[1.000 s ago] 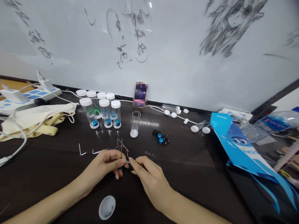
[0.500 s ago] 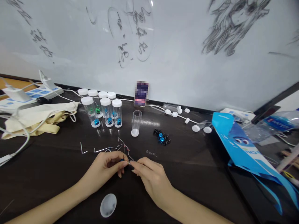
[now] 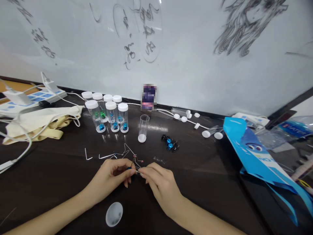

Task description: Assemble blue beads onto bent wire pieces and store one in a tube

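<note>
My left hand (image 3: 114, 174) is closed in a pinch around a small dark blue part (image 3: 129, 168), mostly covered by the fingertips. Opposite it, my right hand (image 3: 160, 184) has its fingertips pinched together on a thin metal wire (image 3: 137, 167); the exact grip is partly hidden. Just beyond the hands lies a bent, angular wire (image 3: 126, 149) with tiny red bits. Two L-shaped hex keys, one standing apart (image 3: 86, 154) and one touching the wire (image 3: 106, 156), rest to the left. Nearer me sits a small white dish (image 3: 114, 214) with dark bits inside.
Several white-capped clear tubes (image 3: 111, 114) holding blue or green parts stand at the back left. An uncapped tube (image 3: 144, 125) stands mid-table. Blue and black parts (image 3: 169, 144) lie right of it. White caps (image 3: 184, 119), a blue bag (image 3: 254, 150) and a cloth bag (image 3: 41, 124) flank them.
My right hand has shifted slightly right, away from my left hand. More thin wire shows between them, and a red-tipped wire end now sticks out to the right.
</note>
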{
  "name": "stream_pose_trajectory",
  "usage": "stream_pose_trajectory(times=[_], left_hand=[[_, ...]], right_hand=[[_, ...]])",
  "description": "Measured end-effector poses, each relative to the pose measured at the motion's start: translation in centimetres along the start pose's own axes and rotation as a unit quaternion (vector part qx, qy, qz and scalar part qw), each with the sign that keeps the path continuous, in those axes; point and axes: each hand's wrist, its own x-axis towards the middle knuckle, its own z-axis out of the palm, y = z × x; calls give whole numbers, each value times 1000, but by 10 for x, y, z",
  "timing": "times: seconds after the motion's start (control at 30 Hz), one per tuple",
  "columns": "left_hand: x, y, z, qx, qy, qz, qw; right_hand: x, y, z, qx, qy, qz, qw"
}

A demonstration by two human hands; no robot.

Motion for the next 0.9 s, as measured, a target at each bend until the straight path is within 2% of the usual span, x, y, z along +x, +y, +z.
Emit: stream_pose_trajectory(times=[0.17,0.4,0.5,0.63,0.77,0.9], left_hand=[[6,-2,-3,-67,-32,-50,996],[6,1,-3,-93,-38,-57,993],[6,-2,-3,-103,-39,-50,993],[5,-6,-1,-105,-32,-38,993],[3,-4,1,-47,-27,-13,998],[0,1,2,33,-24,13,999]], right_hand=[[-1,-3,2,-171,52,-77,981],[0,-9,-5,-277,24,-187,942],[-2,-8,-4,-285,23,-178,942],[-8,-2,2,-252,8,-141,957],[-8,0,4,-139,-32,-65,988],[-3,0,2,-47,-58,-19,997]])
